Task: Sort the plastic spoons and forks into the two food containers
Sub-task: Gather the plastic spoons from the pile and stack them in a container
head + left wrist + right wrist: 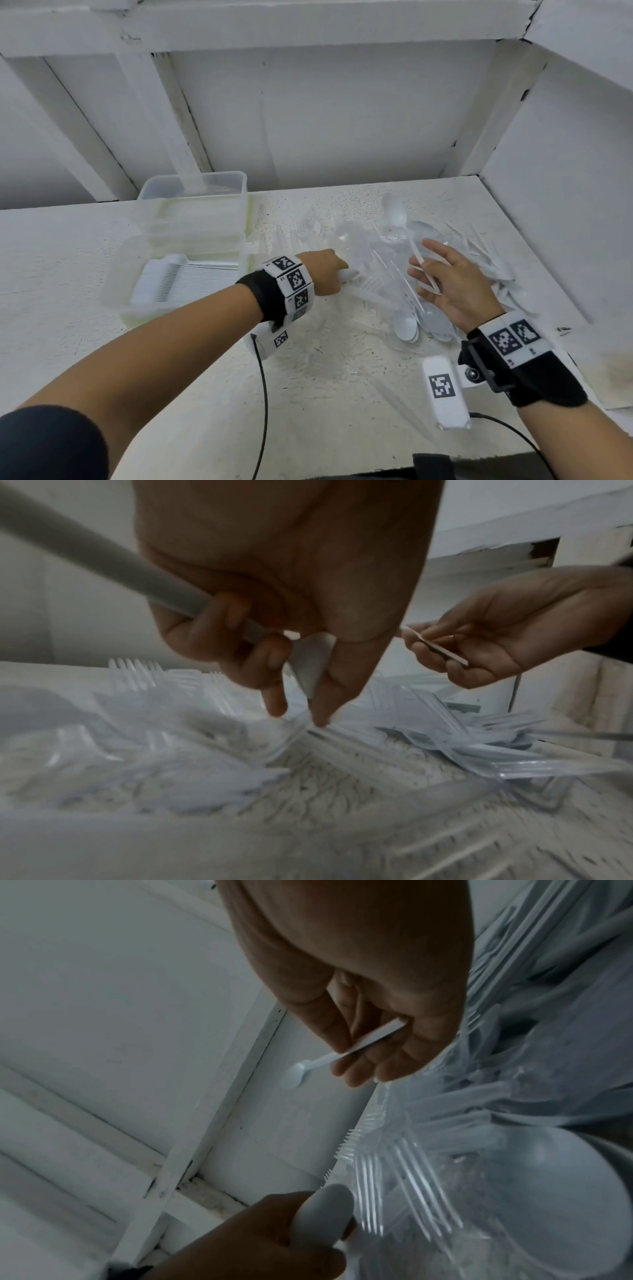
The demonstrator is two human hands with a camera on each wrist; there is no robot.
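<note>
Head cam bright on my end, flat even white light, soft shadows under arms on bench [342, 377]. Straight beams bow toward frame edges. Clear cutlery pile [394, 274] smears into glare. Both wrist cams dim, greyish, grainy; foreground motion-blurred, hands [291, 588] close to lens, dark and soft.

White spoons [406, 327] and clear forks [375, 284] are lying on a speckled off-white table [325, 394]; black-and-white checkered markers are showing on both wristbands [291, 284].
</note>
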